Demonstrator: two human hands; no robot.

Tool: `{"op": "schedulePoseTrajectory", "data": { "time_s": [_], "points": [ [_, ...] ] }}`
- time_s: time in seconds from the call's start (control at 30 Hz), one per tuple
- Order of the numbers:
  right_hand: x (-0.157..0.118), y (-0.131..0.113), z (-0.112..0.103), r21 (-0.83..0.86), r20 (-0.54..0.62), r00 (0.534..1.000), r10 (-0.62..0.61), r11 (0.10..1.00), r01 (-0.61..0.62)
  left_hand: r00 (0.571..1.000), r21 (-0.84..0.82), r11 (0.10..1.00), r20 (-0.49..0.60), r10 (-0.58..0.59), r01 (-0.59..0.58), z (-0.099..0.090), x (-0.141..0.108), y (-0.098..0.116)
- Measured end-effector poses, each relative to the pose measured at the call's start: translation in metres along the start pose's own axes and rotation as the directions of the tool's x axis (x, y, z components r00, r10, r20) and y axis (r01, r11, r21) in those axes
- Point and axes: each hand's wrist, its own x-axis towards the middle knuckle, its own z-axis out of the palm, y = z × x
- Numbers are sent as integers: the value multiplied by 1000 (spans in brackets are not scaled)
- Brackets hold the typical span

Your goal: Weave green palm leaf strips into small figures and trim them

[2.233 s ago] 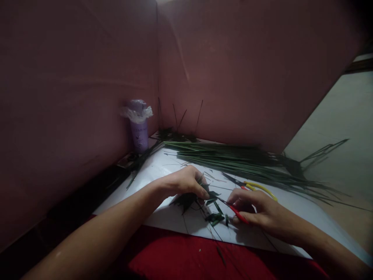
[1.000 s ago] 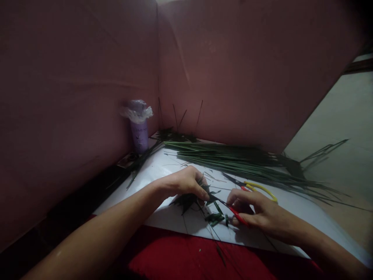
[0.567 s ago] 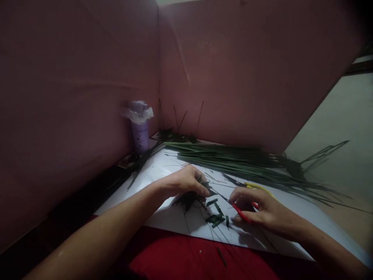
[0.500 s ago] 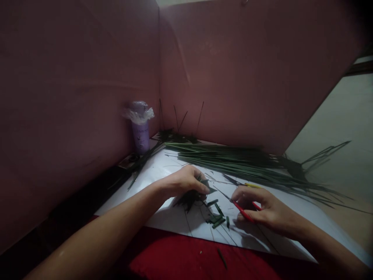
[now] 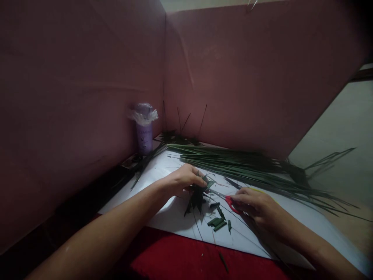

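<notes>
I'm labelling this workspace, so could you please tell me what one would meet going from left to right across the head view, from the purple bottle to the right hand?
Purple bottle → left hand → short green pieces → right hand.

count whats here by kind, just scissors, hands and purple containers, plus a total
Scissors: 2, the red-handled pair and the yellow-handled pair, partly hidden
Hands: 2, the left hand and the right hand
Purple containers: 1, the plastic-topped one
Total: 5
</notes>
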Motion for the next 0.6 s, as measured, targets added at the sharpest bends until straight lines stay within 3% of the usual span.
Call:
{"op": "schedulePoseTrajectory", "data": {
  "time_s": [0.2, 0.33, 0.43, 0.53, 0.6],
  "points": [
    [8, 4, -28, 65, -70, 997, 27, 998, -23, 990, 16, 997, -121, 73, -72, 0, 2, 0],
    [14, -24, -43, -14, -63, 996, -63, 998, 62, 981, -54, 993, -165, 97, -108, -2, -1, 4],
    [21, -52, -33, -206, -15, 991, -136, 970, 130, 983, -150, 980, -151, 106, -129, -1, -1, 4],
    [31, -67, -11, -448, -96, 982, -162, 888, 103, 992, -277, 955, -105, 76, -103, 3, -2, 4],
    [37, -69, -2, -487, -146, 971, -188, 868, 95, 998, -341, 938, -29, 57, -64, 3, -5, 7]
  ]
}}
